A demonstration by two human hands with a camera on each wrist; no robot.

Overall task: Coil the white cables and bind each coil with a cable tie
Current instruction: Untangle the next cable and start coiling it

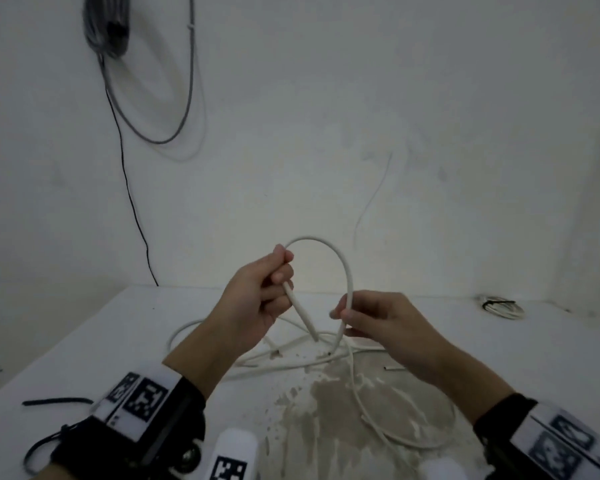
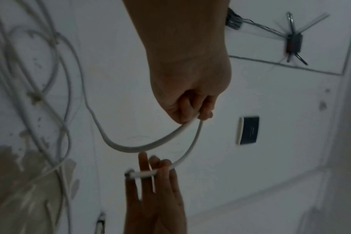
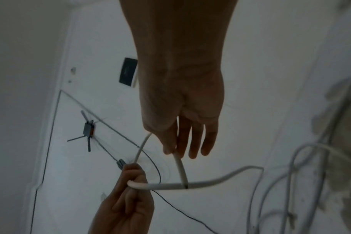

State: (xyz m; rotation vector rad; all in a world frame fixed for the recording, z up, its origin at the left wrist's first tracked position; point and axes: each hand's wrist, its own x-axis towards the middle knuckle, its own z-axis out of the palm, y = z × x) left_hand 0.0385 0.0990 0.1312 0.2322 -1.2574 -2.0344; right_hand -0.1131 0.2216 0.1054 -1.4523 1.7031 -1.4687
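A white cable [image 1: 340,254] arches between my two hands above the table. My left hand [image 1: 278,278] grips it in a curled fist. From that fist the long rest of the cable [image 2: 130,148] runs down to a loose heap of white cables [image 1: 291,355] on the table. My right hand [image 1: 343,315] pinches the cable between thumb and fingers, a short way from its dark cut end [image 3: 185,187], with the other fingers fairly straight. A black cable tie [image 1: 56,400] lies flat at the table's left front.
The white table [image 1: 84,341] meets a white wall behind. A bound white coil [image 1: 503,306] lies at the back right. A greyish stained patch [image 1: 326,410] spreads under the heap. Grey cables [image 1: 184,109] and a thin black wire [image 1: 132,209] hang on the wall at left.
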